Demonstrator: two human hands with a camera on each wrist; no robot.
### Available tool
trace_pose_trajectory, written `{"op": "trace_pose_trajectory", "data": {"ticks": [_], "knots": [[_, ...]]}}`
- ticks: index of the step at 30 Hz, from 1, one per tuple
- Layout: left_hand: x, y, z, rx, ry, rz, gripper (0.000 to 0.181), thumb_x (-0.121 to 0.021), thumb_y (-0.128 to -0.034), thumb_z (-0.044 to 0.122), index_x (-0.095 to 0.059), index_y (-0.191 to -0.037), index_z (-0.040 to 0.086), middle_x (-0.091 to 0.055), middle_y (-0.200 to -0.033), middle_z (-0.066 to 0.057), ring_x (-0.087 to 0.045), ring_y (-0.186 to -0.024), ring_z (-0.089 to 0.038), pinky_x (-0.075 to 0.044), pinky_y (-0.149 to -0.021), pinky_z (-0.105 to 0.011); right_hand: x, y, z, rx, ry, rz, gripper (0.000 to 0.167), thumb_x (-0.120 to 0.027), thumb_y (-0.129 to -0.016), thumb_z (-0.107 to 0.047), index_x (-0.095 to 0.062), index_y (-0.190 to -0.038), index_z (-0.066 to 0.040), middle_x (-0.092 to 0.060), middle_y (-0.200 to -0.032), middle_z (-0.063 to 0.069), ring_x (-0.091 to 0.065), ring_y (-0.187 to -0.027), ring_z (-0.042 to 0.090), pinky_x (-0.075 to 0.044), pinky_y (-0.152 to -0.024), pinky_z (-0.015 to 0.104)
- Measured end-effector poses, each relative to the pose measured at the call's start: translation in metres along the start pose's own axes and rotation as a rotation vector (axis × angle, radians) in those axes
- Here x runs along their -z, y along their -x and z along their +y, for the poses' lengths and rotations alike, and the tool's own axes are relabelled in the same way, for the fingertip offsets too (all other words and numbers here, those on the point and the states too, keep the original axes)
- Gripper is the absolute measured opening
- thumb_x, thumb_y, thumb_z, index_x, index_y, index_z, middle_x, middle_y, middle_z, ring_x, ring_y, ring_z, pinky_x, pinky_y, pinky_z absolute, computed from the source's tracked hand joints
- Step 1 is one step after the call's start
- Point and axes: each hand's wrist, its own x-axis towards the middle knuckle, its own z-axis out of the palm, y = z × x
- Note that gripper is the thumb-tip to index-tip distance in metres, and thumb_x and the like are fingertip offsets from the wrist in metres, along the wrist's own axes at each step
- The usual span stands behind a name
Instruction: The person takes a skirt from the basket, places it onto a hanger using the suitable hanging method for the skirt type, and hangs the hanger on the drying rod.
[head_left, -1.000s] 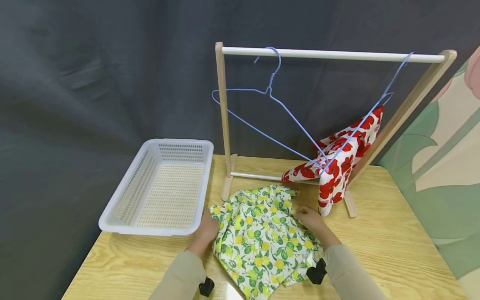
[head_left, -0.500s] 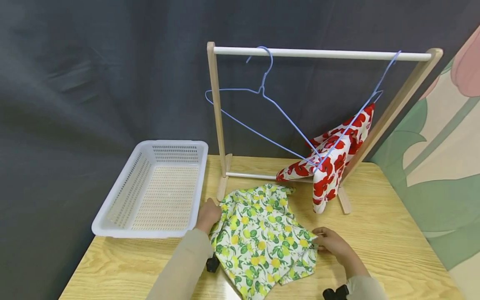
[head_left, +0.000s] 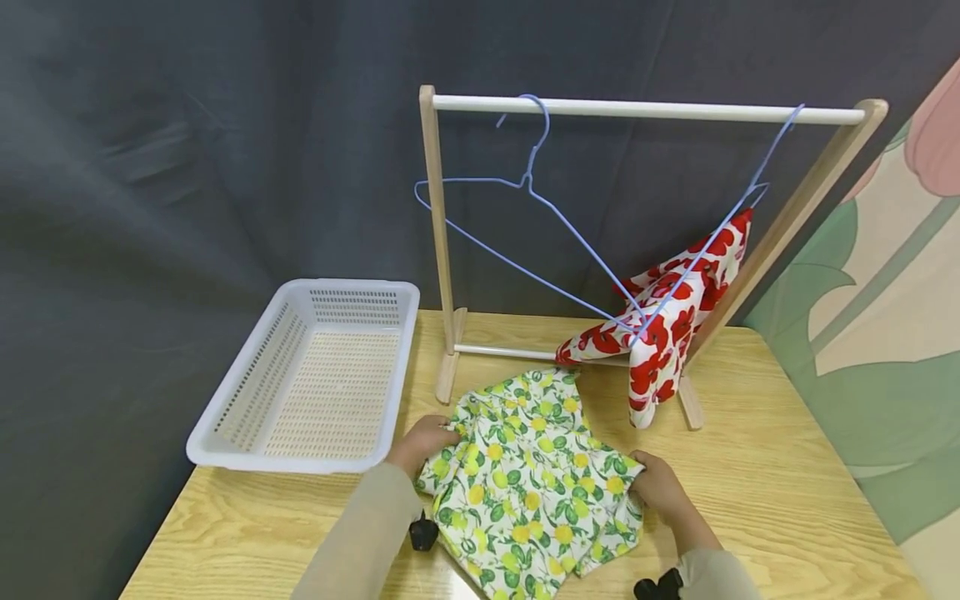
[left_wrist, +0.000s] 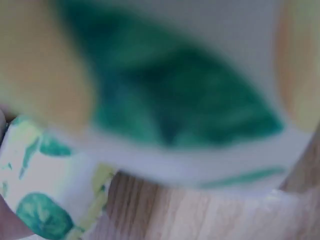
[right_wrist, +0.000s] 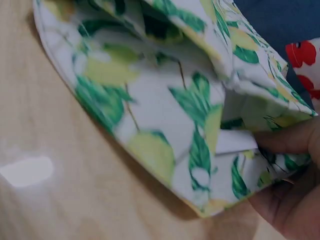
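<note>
A white garment printed with yellow lemons and green leaves lies loosely spread on the table. My left hand grips its left edge, and in the left wrist view the garment fills most of the frame, blurred, between the fingers. At the right corner, my right hand pinches the fabric. Close up in the right wrist view, thumb and fingers of the right hand hold the raised edge, with a small white label beside them. The garment's fold there gapes open.
Behind the garment stands a wooden rack with a white rail. A bare blue hanger hangs from it, and another hanger carries a red-flowered white cloth at right. A white plastic basket sits at left on the wooden table.
My right hand has moved from the garment's upper right side toward me, down to its right corner, and now pinches it. The left hand keeps its grip, and that edge shifts slightly.
</note>
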Motion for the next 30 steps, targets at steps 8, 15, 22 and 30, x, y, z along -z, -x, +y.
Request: {"op": "trace_pose_trajectory", "data": {"ticks": [8, 15, 22, 30], "knots": [[0.004, 0.011, 0.005, -0.109, -0.081, 0.246, 0.025, -0.053, -0.0701, 0.011, -0.06, -0.094, 0.005, -0.058, -0.085, -0.008, -0.051, -0.07, -0.021, -0.042, -0.059, -0.031, 0.017, -0.014, -0.02, 0.188, 0.23, 0.24, 0.023, -0.04, -0.068, 0.012, -0.057, -0.083, 0.006, -0.057, -0.079, 0.018, -0.049, -0.072, 0.026, -0.04, -0.061, 0.034], [0.002, 0.032, 0.022, -0.153, -0.334, 0.372, 0.025, -0.05, -0.072, 0.007, -0.059, -0.093, -0.002, -0.059, -0.079, -0.011, -0.05, -0.062, -0.02, -0.043, -0.054, -0.031, 0.009, -0.017, -0.021, 0.267, 0.081, 0.553, 0.02, -0.047, -0.071, 0.012, -0.061, -0.081, 0.002, -0.06, -0.084, 0.014, -0.047, -0.071, 0.007, -0.038, -0.058, 0.016], [-0.001, 0.041, 0.027, -0.024, -0.557, 0.204, 0.013, -0.048, -0.0705, 0.008, -0.057, -0.074, -0.001, -0.051, -0.064, -0.009, -0.045, -0.054, -0.02, -0.039, -0.048, -0.03, 0.011, -0.019, -0.015, 0.19, 0.101, 0.533, 0.012, -0.05, -0.079, 0.002, -0.059, -0.087, 0.003, -0.058, -0.079, 0.014, -0.048, -0.069, 0.014, -0.038, -0.056, 0.019], [0.004, 0.023, 0.029, 0.077, -0.262, 0.118, 0.067, -0.047, -0.0753, 0.032, -0.033, -0.126, -0.01, -0.041, -0.122, -0.024, -0.041, -0.107, -0.038, -0.035, -0.086, -0.046, 0.027, -0.01, -0.007, -0.072, 0.266, 0.154, 0.025, -0.051, -0.079, -0.019, -0.049, -0.08, 0.007, -0.05, -0.072, 0.012, -0.046, -0.067, 0.025, -0.036, -0.053, 0.03]]}}
